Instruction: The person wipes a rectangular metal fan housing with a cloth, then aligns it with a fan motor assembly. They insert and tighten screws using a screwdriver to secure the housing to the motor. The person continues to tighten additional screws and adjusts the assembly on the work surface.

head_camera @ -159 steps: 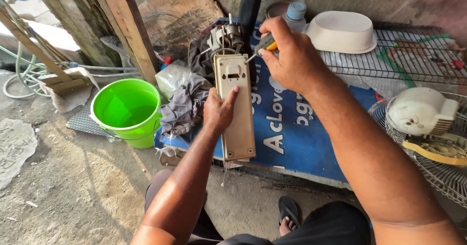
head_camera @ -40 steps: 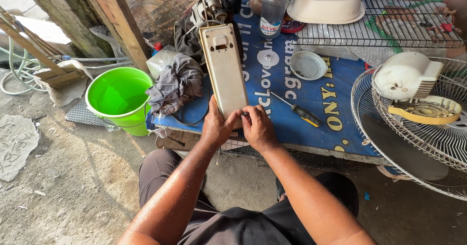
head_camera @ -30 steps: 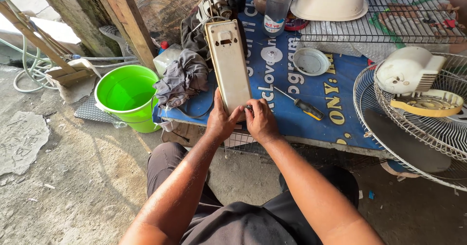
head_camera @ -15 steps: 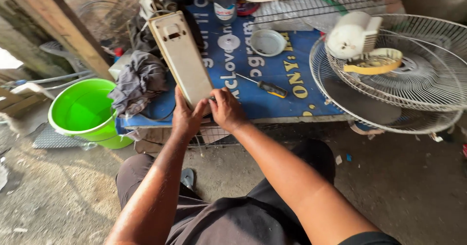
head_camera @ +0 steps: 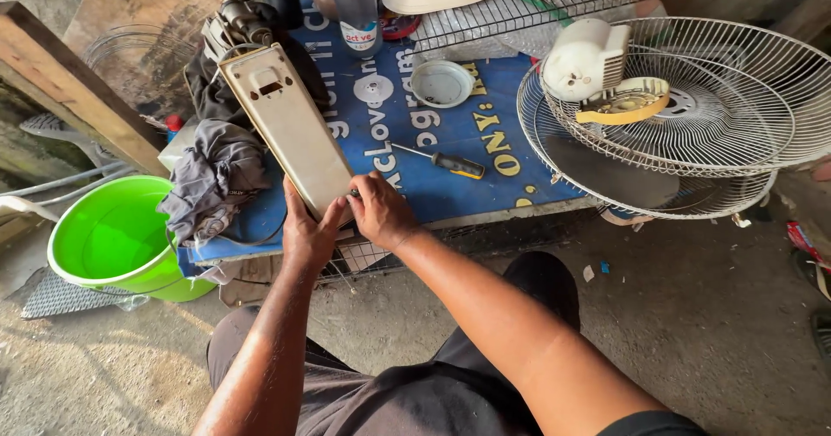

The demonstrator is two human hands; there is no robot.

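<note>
— While both hands sit at the centre of the frame, what are they clamped on?
— The left hand (head_camera: 307, 232) and right hand (head_camera: 379, 211) grip the near end of a long beige plastic housing (head_camera: 290, 129), close together, fingers wrapped round its edges.
— Where does the housing lie?
— It slants from centre toward the upper left, across a blue printed board (head_camera: 450, 155), its far end touching a fan motor (head_camera: 234, 25).
— What lies around it?
— A grey rag (head_camera: 216, 176) just left of it, a green bucket (head_camera: 112, 241) at lower left, a screwdriver (head_camera: 437, 161) just right, and wire fan guards (head_camera: 692, 124) at upper right holding a white motor cover (head_camera: 584, 59).
</note>
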